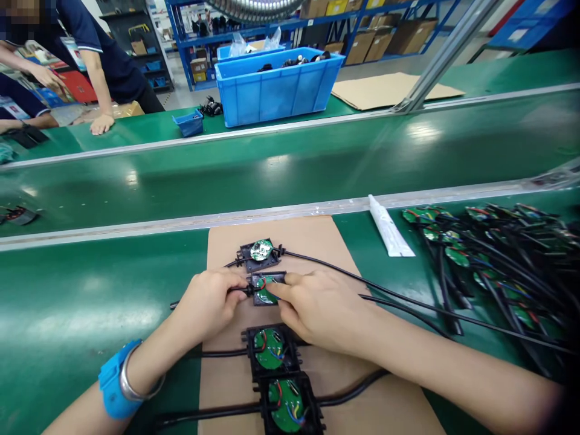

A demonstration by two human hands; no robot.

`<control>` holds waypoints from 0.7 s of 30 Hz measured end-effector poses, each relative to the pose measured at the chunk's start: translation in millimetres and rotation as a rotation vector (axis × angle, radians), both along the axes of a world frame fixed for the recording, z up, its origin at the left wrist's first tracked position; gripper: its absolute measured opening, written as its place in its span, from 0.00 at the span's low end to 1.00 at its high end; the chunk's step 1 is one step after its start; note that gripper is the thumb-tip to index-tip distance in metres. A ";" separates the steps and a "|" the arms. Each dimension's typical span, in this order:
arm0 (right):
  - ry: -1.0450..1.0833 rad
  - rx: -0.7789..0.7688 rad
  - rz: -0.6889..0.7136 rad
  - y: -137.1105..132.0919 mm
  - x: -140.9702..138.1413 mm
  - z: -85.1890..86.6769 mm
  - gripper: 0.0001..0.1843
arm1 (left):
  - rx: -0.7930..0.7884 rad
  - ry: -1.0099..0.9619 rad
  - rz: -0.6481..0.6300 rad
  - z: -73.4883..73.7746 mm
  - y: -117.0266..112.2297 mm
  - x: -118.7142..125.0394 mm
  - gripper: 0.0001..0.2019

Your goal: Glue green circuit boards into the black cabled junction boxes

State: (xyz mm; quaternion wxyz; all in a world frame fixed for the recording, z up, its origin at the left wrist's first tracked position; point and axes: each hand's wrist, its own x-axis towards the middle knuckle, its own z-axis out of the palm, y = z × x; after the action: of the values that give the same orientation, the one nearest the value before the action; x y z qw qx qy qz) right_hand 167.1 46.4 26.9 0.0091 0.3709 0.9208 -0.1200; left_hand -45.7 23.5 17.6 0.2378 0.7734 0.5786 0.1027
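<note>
A round green circuit board [267,291] sits in a black plastic housing, partly covered by my fingers. My left hand [211,299] pinches the black cable at the housing's left side. On the board's right side press the fingers of my right hand [317,305]; its palm hides the housing's right edge. Just beyond lies another housing with a board [261,250], cables leaving both sides. Nearer to me are two more black housings, one with a green board [269,348] and one with a green board [287,405], coloured wires showing on both.
Brown cardboard [226,374] lies under the housings. A white tube [390,229] is at the right, beside a heap of cabled boards [507,260]. Across the green conveyor [272,175] stand a blue bin [281,87] and a small blue tray [189,124]. People work at the far left.
</note>
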 end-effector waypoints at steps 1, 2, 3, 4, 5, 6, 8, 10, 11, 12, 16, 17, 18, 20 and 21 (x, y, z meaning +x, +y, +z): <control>0.015 -0.010 0.002 -0.2 0.8 -1.6 0.15 | -0.010 -0.007 0.008 2.3 0.0 1.9 0.08; 0.023 -0.020 0.003 -0.5 1.1 -2.8 0.16 | -0.006 -0.016 0.007 4.4 -0.6 4.7 0.08; 0.028 -0.030 0.001 -0.7 1.0 -3.6 0.16 | 0.012 -0.021 -0.004 6.2 -1.7 8.0 0.09; 0.030 -0.039 -0.001 -0.8 0.6 -4.1 0.15 | 0.039 -0.019 -0.022 7.2 -3.2 11.2 0.11; 0.032 -0.049 -0.005 -0.8 0.1 -4.4 0.15 | 0.069 -0.004 -0.042 7.3 -4.9 14.0 0.13; 0.037 -0.058 -0.006 -0.6 -0.3 -4.5 0.15 | 0.093 0.026 -0.055 6.5 -6.6 16.1 0.14; 0.057 -0.084 -0.003 0.5 -0.8 -4.3 0.14 | 0.117 0.122 -0.055 3.5 -9.0 18.1 0.14; 0.080 -0.114 0.003 1.9 -0.8 -3.9 0.14 | 0.115 0.227 -0.045 0.5 -9.0 19.0 0.14; 0.087 -0.130 0.004 2.6 -0.7 -3.7 0.14 | 0.113 0.274 -0.043 -0.3 -8.2 20.2 0.13; 0.087 -0.144 0.004 3.2 -0.6 -3.6 0.14 | 0.116 0.321 -0.045 -0.6 -7.1 22.3 0.12; 0.061 -0.146 -0.003 3.6 -1.2 -4.2 0.13 | 0.156 0.532 -0.059 0.8 -3.2 36.7 0.10; 0.050 -0.137 -0.005 3.2 -1.6 -4.5 0.13 | 0.170 0.569 -0.069 1.3 -3.4 39.5 0.10; 0.039 -0.127 -0.007 2.7 -2.2 -4.5 0.13 | 0.185 0.588 -0.078 1.6 -4.2 41.1 0.09; 0.014 -0.110 -0.007 1.2 -3.0 -4.2 0.13 | 0.234 0.585 -0.074 1.6 -7.8 40.1 0.10; 0.003 -0.104 -0.003 0.3 -3.3 -3.8 0.13 | 0.271 0.561 -0.059 1.1 -10.5 37.8 0.11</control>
State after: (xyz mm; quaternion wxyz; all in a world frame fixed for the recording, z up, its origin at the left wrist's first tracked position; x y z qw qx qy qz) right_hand 163.8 46.8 23.1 0.0268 0.3712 0.9128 -0.1685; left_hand -7.9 13.0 18.7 -0.0336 0.8126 0.5800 -0.0455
